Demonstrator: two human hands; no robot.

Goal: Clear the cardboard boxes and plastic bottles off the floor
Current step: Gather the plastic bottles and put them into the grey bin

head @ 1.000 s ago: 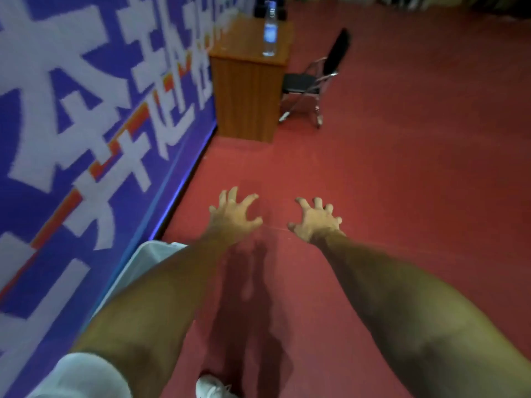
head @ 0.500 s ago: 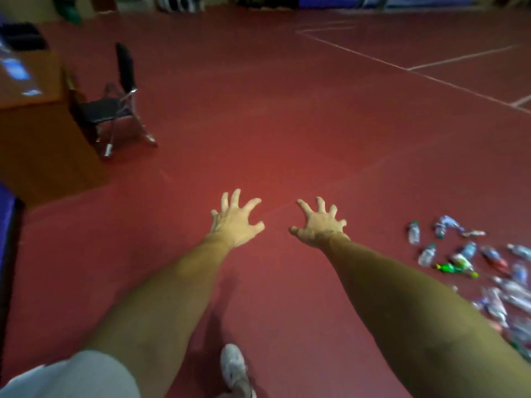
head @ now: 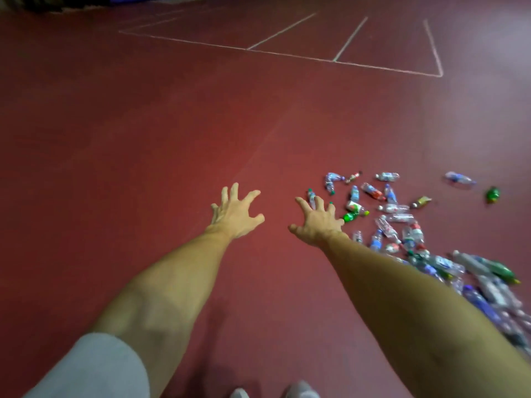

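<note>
Several plastic bottles (head: 402, 225) lie scattered on the red floor (head: 143, 139) at the right, clear ones with blue, red and green labels. A green bottle (head: 351, 216) lies just right of my right hand (head: 317, 224). Denser bottles pile toward the lower right corner (head: 488, 288). Both arms reach forward above the floor. My left hand (head: 234, 214) has spread fingers and holds nothing. My right hand is also spread and empty, its fingers overlapping a small bottle (head: 311, 195) in the picture. No cardboard box is in view.
White court lines (head: 287, 54) are painted on the floor far ahead. A lone green bottle (head: 493, 193) and a clear one (head: 458, 177) lie apart at the far right. The tips of my shoes (head: 298, 390) show at the bottom edge.
The view has swung right: the blue banner, wooden desk and chair have left the frame and the bottle pile has come in. Both hands stay spread and empty.
</note>
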